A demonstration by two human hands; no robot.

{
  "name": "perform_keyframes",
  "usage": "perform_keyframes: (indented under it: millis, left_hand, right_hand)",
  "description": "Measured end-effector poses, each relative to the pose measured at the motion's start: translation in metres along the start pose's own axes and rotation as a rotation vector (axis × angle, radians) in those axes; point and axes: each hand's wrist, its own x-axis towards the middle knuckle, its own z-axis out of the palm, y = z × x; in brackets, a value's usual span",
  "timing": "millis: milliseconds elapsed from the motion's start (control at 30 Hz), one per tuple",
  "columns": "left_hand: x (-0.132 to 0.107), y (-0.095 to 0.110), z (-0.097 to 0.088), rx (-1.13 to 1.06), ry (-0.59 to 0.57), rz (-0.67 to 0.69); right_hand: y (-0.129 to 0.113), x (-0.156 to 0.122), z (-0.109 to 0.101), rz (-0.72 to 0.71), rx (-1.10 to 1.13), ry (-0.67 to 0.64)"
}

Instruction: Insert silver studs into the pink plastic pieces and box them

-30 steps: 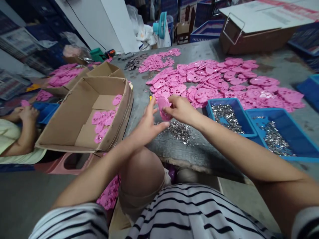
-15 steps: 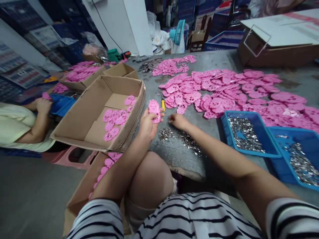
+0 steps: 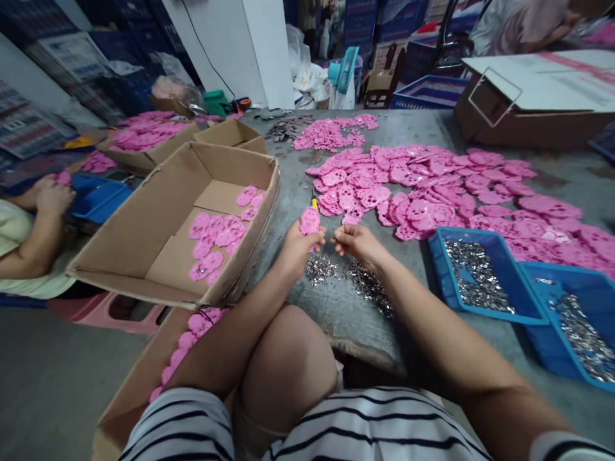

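A flat pink plastic piece (image 3: 310, 219) with holes in it is held up in my left hand (image 3: 298, 246), thumb across its lower part. Just to the right, my right hand (image 3: 358, 243) has its thumb and fingertips pinched together; anything between them is too small to make out. Below the hands lie two small heaps of shiny metal parts, a left heap (image 3: 321, 270) and a darker right heap (image 3: 369, 288). Behind the pink piece a yellow-handled tool (image 3: 314, 203) is partly hidden.
A cardboard box (image 3: 177, 285) with pink pieces stands at left; another box (image 3: 115, 403) sits below. Pink pieces (image 3: 427, 186) spread over the grey table (image 3: 283, 166). Blue trays (image 3: 480, 307) of metal parts stand at right. A co-worker's hands (image 3: 52, 192) are at far left.
My right hand has risen from the tabletop near the metal heaps and its fingers are now pinched. My left hand has shifted slightly right and down with the pink piece, so the hands are closer.
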Motion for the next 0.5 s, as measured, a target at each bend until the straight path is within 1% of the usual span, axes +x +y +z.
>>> perform_keyframes:
  millis: [100, 167, 367, 500]
  left_hand:
    - [-0.001, -0.002, 0.003, 0.098, -0.024, 0.065]
    - [-0.002, -0.002, 0.004, 0.139, -0.042, 0.078]
    - [-0.007, -0.003, 0.003, 0.136, -0.124, 0.028]
    - [-0.009, -0.002, 0.005, 0.145, -0.144, 0.007]
  right_hand:
    - [-0.008, -0.015, -0.003, -0.043, 0.402, -0.044]
    - [-0.014, -0.022, -0.004, -0.047, 0.578, -0.037]
    - [-0.027, -0.030, -0.003, -0.085, 0.592, 0.047]
    - [-0.031, -0.032, -0.006, -0.099, 0.538, 0.048]
